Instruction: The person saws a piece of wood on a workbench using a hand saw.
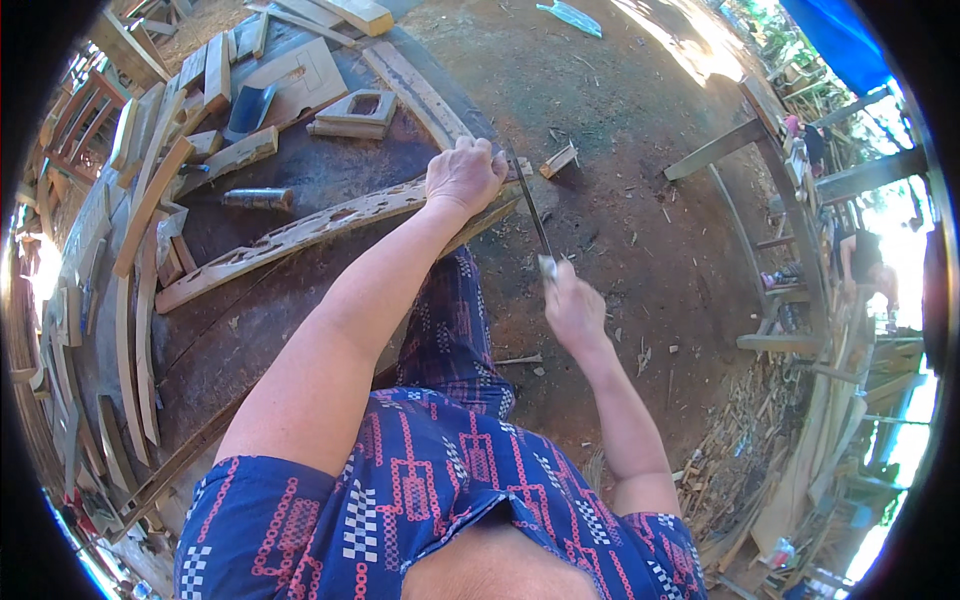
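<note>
My left hand (465,178) is closed over the right end of a long carved wooden board (340,212), pressing it on the workbench edge. Holes and notches run along the board. In my right hand (575,310) is the pale handle of a handsaw (535,215). Its long, thin dark blade is seen nearly edge-on and slants up and away, alongside the board's end just right of my left hand. Exactly where the teeth meet the wood cannot be made out. A short wood block (558,160) lies just beyond the board's end.
The dark workbench (260,345) carries a round wooden mallet-like piece (258,198), a pale frame-shaped block (355,113), a blue curved piece (250,110) and many wood strips (150,215). A timber frame (780,190) stands right, with another person (865,265) beyond. Wood scraps (740,440) litter the ground.
</note>
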A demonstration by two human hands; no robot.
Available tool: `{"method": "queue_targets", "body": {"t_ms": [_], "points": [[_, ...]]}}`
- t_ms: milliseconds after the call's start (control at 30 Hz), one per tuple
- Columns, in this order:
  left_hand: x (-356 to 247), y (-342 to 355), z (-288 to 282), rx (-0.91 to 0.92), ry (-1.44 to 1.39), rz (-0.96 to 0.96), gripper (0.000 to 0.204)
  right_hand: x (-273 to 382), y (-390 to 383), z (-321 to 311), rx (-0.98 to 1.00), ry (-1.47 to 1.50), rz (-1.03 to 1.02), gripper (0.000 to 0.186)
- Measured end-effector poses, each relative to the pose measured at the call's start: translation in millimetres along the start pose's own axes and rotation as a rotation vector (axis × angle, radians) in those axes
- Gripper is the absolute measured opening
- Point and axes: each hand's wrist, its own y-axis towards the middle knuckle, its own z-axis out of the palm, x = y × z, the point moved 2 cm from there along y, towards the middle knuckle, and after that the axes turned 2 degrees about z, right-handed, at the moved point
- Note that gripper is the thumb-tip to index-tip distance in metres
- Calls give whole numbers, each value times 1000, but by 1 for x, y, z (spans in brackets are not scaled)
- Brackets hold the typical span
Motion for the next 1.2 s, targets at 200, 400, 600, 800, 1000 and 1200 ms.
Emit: {"method": "queue_targets", "body": {"t_ms": [200, 400, 600, 800, 1000, 1200], "points": [[-6, 0, 7, 9, 8, 0, 39, 26, 99, 14, -163, 16, -31, 14], [0, -1, 1, 11, 13, 5, 38, -2, 2, 9, -55, 27, -24, 15], [-1, 0, 3, 2, 25, 9, 38, 13, 47, 0, -66, 12, -55, 16], [-1, 0, 7, 21, 1, 2, 38, 23, 76, 11, -111, 30, -17, 15], [2, 0, -1, 18, 19, 8, 39, -3, -18, 10, 1, 19, 52, 17], [-6, 0, 5, -10, 11, 24, 39, 15, 66, 3, -108, 11, -65, 16]]}}
